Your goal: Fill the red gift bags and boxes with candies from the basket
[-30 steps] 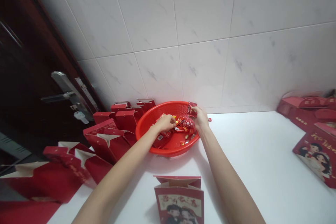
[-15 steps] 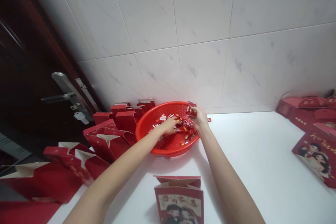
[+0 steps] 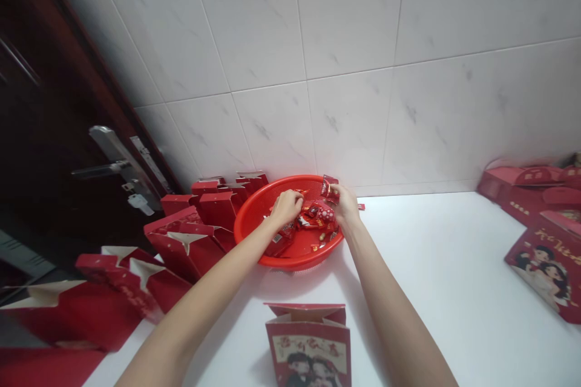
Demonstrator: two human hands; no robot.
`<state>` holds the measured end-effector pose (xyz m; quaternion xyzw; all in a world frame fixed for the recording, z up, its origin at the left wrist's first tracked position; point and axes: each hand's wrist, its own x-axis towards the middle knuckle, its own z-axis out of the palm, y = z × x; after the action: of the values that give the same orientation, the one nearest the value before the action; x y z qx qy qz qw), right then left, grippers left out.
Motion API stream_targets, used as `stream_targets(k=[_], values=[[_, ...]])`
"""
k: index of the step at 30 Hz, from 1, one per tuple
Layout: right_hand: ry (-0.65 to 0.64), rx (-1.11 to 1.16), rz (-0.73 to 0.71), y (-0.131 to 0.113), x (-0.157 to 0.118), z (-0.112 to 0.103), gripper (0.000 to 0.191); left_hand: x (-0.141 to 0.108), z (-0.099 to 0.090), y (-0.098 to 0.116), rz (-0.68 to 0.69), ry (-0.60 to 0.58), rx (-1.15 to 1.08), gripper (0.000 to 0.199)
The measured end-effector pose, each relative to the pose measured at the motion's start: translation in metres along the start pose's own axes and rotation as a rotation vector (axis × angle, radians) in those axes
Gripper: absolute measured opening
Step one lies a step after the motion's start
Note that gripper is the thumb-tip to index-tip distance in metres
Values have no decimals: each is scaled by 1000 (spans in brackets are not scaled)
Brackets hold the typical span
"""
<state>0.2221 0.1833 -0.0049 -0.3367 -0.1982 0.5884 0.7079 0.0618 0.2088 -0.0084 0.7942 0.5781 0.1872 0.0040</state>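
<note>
Wrapped sweets (image 3: 309, 219) lie inside the red basket (image 3: 245, 227), just right of the nearer left hand (image 3: 287, 208), grip can't tell, while right hand (image 3: 345, 202) pinches a red packet (image 3: 329, 185) at basket's right rim.

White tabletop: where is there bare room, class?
The white tabletop is free between the right forearm and the red boxes at right; a smaller patch separates basket and front box. Crowded: the left edge, packed with open boxes.

Basket (image 3: 247, 225) bright red; packet (image 3: 325, 213) red, pale dots; front bag (image 3: 309, 344) deep red, cream panel; desk (image 3: 436, 266) white; tiles (image 3: 349, 18) grey-veined white.
</note>
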Motion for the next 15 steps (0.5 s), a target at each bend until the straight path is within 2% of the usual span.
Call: stream_targets(k=[4,8,12,15], values=[[-2,-4,0,0,0,0,6,1,-4,-3,-45,129,-82,20],[-5,-14,-5,1,2,-1,7,3,-1,-7,-60,227,-170,34],[-13,-25,-11,3,5,-2,7,4,0,-8,-13,274,-233,26],[-35,-35,-22,5,8,-3,9,5,0,-9,83,314,-299,22]])
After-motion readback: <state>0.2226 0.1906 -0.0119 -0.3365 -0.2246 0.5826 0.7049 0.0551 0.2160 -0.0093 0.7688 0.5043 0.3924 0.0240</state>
